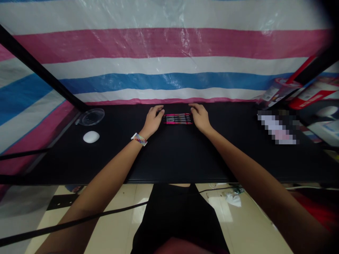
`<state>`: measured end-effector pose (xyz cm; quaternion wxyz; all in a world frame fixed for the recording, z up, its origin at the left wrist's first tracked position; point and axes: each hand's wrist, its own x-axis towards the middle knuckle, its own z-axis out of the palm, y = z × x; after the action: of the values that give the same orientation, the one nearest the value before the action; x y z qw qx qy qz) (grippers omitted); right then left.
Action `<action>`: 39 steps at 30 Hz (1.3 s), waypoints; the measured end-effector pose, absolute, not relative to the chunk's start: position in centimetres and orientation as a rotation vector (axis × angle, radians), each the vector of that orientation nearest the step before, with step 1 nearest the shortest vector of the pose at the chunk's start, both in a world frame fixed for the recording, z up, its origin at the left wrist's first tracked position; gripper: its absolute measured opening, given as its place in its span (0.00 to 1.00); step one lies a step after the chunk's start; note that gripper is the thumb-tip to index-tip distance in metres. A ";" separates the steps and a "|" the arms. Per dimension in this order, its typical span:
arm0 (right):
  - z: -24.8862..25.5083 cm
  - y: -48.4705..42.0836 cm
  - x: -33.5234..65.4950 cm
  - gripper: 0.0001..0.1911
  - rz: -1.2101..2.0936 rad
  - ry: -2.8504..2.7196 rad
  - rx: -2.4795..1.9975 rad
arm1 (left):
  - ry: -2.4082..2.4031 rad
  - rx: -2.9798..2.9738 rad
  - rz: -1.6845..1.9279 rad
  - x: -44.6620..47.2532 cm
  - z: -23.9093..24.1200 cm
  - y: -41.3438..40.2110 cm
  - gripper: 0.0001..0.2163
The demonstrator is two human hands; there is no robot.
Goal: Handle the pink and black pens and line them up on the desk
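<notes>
Several pens (177,119) with pink and grey barrels lie side by side in a compact row on the black tabletop (174,155). At the row's left end is my left hand (154,119), its thumb by the pen tips and its fingers spread forward, apart from the thumb. My right hand (200,117) mirrors it at the right end, thumb close to the pens and fingers extended. Neither hand is wrapped round a pen; whether the thumbs press on the ends is hard to tell. A patterned band (139,139) circles my left wrist.
Left on the table are a clear round lid (91,116) and a white egg-shaped object (91,137). A clear tub with a red rim (278,92) stands back right, near a blurred-out patch (278,127). Striped sheeting (169,42) closes off the back; black poles (45,68) frame the sides.
</notes>
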<state>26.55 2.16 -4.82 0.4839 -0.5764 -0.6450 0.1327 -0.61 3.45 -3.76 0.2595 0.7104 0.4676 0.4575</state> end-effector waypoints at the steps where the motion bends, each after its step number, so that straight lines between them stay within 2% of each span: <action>1: -5.0 2.4 26.4 0.21 0.384 -1.507 -1.398 | 1.231 1.858 1.253 -0.5 -3.9 3.6 0.13; 6: -5.8 2.9 24.8 0.24 0.575 -1.369 -1.314 | 1.097 1.619 1.250 0.9 -4.3 3.8 0.18; 16: -5.4 2.0 23.9 0.23 0.520 -1.496 -1.266 | 0.932 1.617 1.202 1.8 -3.7 2.8 0.28; 20: -4.4 1.0 23.9 0.19 0.532 -1.479 -1.260 | 0.914 1.592 1.230 1.7 -4.0 2.9 0.23; 24: -3.0 -0.7 24.1 0.13 0.327 -1.707 -1.215 | 1.000 1.641 1.314 1.2 -4.4 3.3 0.18; 28: -2.2 -2.1 23.9 0.12 0.156 -2.002 -1.035 | 1.102 1.664 1.322 0.4 -4.0 3.0 0.17; 39: -0.9 -3.1 23.4 0.07 0.200 -2.297 -0.980 | 1.189 1.801 1.277 0.3 -2.3 1.7 0.16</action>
<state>23.44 -3.13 -0.93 0.3129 -0.3717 -0.8707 0.0759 0.29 1.71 -2.35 0.3117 0.6825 0.4505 0.4838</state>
